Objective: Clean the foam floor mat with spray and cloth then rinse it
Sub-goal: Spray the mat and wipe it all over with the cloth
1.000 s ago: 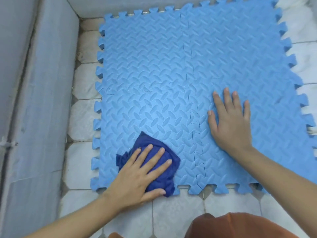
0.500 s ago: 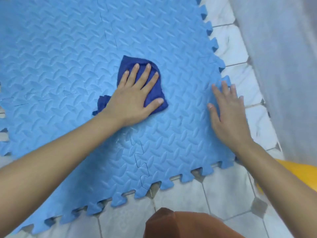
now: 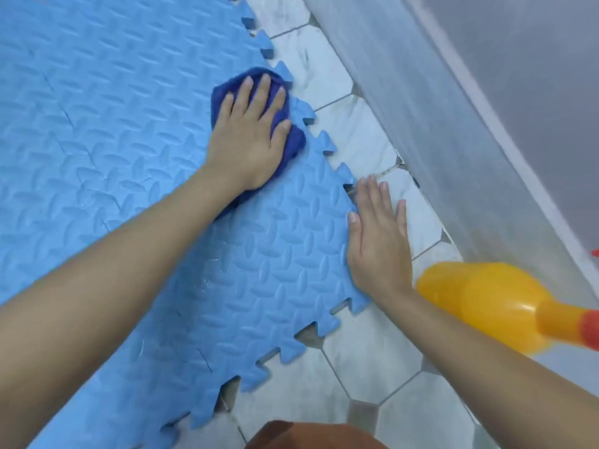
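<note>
I see a matt foam mat [image 3: 113, 131] embossed with a raised leaf-like pattern, a soft, fuzzy dark-blue cloth [image 3: 293, 140], a glossy orange plastic bottle [image 3: 486, 303], and smooth marbled floor tiles [image 3: 363, 348].

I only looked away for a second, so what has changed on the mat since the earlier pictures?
The left hand has swept the cloth across the mat, from its near left corner to the toothed right edge. The right hand has shifted to the mat's right edge, fingers partly on the floor tiles. A yellow bottle has come into view. Both hands stay flat; the left still presses the cloth.
</note>
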Available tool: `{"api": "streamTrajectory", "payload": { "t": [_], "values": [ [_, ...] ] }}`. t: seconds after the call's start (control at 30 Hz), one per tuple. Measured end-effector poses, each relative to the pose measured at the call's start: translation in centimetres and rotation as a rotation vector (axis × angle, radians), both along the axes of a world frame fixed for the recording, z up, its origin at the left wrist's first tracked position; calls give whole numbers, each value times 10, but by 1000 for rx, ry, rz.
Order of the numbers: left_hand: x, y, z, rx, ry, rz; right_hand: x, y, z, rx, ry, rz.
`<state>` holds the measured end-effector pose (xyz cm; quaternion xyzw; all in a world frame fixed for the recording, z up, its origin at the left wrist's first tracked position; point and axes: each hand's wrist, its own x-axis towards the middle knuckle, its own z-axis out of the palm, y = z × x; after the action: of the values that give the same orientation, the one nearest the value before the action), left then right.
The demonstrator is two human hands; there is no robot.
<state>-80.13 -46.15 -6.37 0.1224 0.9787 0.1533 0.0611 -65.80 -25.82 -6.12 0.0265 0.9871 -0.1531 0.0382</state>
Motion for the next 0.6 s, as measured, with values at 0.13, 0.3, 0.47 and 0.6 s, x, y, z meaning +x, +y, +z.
{"api": "streamTrajectory", "payload": {
  "t": [0.13, 0.3, 0.47, 0.6],
  "values": [
    [-26, 8, 2, -5, -36, 76, 1, 3, -5, -51, 57, -17],
    [142, 6, 18, -35, -52, -322, 2, 4, -7, -71, 88, -24],
    [188, -12, 14, -51, -88, -339, 1, 4, -7, -59, 94, -24],
    [99, -6, 8, -26, -37, -78, -2, 1, -4, -53, 50, -37]
  ]
}}
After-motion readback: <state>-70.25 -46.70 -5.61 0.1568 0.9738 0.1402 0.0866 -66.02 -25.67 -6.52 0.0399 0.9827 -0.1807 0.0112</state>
